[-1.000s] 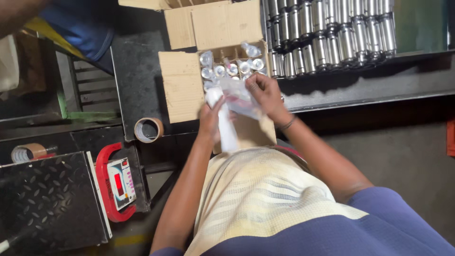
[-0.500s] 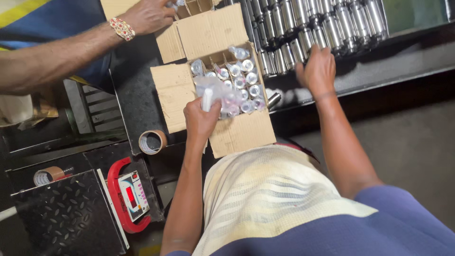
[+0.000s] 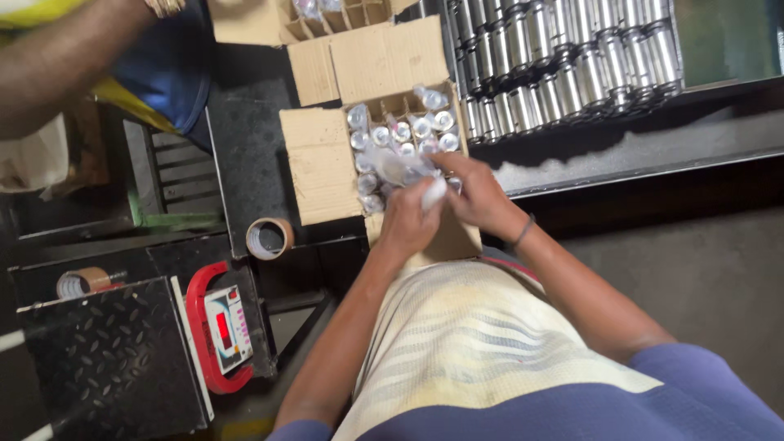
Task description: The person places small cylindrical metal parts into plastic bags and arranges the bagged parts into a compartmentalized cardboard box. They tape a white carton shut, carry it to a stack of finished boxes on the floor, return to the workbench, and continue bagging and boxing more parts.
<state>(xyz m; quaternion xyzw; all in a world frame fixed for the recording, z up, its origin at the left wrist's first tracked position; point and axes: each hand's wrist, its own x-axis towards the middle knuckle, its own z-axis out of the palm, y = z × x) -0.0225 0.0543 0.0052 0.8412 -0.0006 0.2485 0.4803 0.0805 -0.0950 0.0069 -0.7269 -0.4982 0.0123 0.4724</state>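
Observation:
An open cardboard box with a divider grid holds several shiny metal cylinders wrapped in clear plastic. My left hand and my right hand meet over the box's near side, both gripping a plastic-wrapped cylinder between them. Rows of bare metal cylinders lie packed on a tray at the upper right, beyond my right hand.
Another person's arm reaches in at the upper left near a second divided box. A tape roll lies left of the box, another tape roll at far left. A red-framed weighing scale sits lower left.
My right hand has come back from the row of bare cylinders to the box and joined my left hand on the wrapped cylinder. The other person's hand has pulled away from the second box.

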